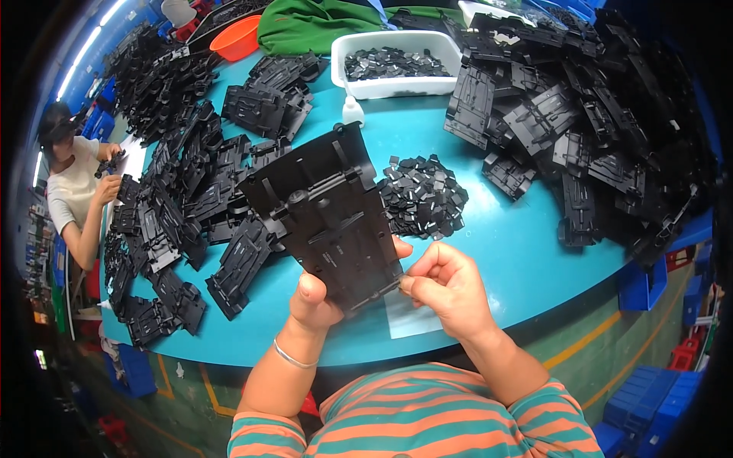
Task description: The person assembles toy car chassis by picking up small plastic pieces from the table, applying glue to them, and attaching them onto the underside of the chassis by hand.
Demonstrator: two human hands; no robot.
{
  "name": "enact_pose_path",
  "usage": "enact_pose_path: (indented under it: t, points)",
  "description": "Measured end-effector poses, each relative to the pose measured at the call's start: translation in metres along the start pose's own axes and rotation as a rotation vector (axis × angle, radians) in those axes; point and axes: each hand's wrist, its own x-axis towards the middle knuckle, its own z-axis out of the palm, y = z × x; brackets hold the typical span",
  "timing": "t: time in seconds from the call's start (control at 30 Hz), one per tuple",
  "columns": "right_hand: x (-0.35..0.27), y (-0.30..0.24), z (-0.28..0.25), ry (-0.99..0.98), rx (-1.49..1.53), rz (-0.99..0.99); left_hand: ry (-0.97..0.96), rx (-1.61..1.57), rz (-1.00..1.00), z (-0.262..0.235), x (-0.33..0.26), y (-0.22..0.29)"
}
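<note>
A black moulded plastic panel (336, 221) with ribs and a rod across it is held up tilted over the table's near edge. My left hand (314, 301) grips its lower part, thumb at the left edge and fingertips showing past the right edge. At the panel's lower right corner, my right hand (447, 290) pinches with thumb and forefinger at the end of a thin rod; anything small between those fingertips is hidden. Just beyond the panel lies a heap of small black square pieces (426, 197). A white sheet (412, 320) lies beneath my right hand.
Piles of similar black panels stand on the teal table (527, 275) at left and a large stack (550, 118) at right. A white tub (343, 65) of small pieces, a small white bottle (353, 111) and an orange basin (235, 38) are farther back. Another person (72, 175) works at far left.
</note>
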Motion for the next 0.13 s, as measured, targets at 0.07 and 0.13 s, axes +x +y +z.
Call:
enact_pose_path:
  t: [0.07,0.13]
  points:
    - [0.0,-0.0004,-0.0012,-0.001,-0.008,-0.003,0.014,-0.014,0.004,-0.0029,0.0009,-0.0021]
    - [-0.0007,-0.0027,-0.0026,-0.011,-0.002,-0.035,0.029,-0.029,-0.021,-0.0071,0.0027,-0.0034]
